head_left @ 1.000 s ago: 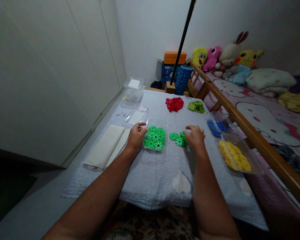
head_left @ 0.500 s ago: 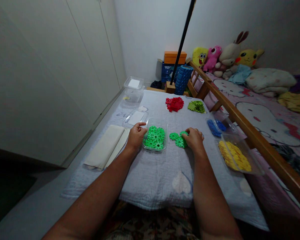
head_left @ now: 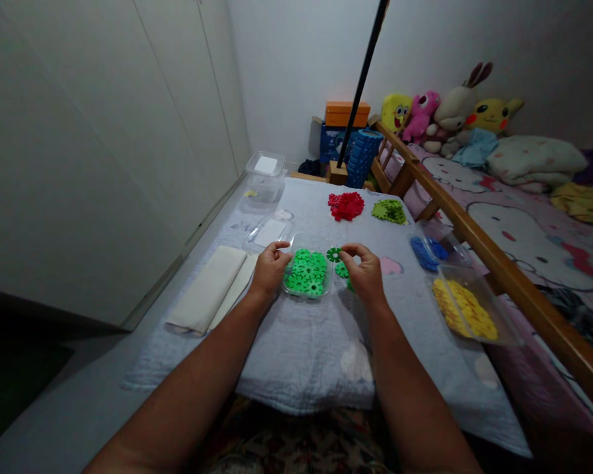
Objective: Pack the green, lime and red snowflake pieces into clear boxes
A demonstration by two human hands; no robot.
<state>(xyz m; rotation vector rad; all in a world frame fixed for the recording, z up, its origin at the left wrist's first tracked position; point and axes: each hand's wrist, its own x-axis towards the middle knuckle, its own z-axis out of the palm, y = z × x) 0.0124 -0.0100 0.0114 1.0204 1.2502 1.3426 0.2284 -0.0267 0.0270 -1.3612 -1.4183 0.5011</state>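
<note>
A clear plastic container (head_left: 310,239) with many green snowflake discs (head_left: 306,273) in it stands in the middle of the table. My left hand (head_left: 271,268) pinches its left rim between thumb and fingers. Just off the container's right side, my right hand (head_left: 366,271) holds one green snowflake disc (head_left: 333,255) upright by its edge, between thumb and index finger. Below that hand, a few loose green discs (head_left: 341,270) lie on the cloth, partly covered by it.
A clear lid (head_left: 271,232) and folded beige cloth (head_left: 207,289) lie left. Red discs (head_left: 346,206) and olive-green discs (head_left: 389,211) are heaped at the back. Containers of blue discs (head_left: 427,253) and yellow discs (head_left: 462,308) stand right, beside the wooden bed rail (head_left: 454,191). Another clear container (head_left: 265,174) stands back left.
My right hand has lifted a green disc from the loose pile and moved it left, up to the container's right side. My left hand has stayed at the rim.
</note>
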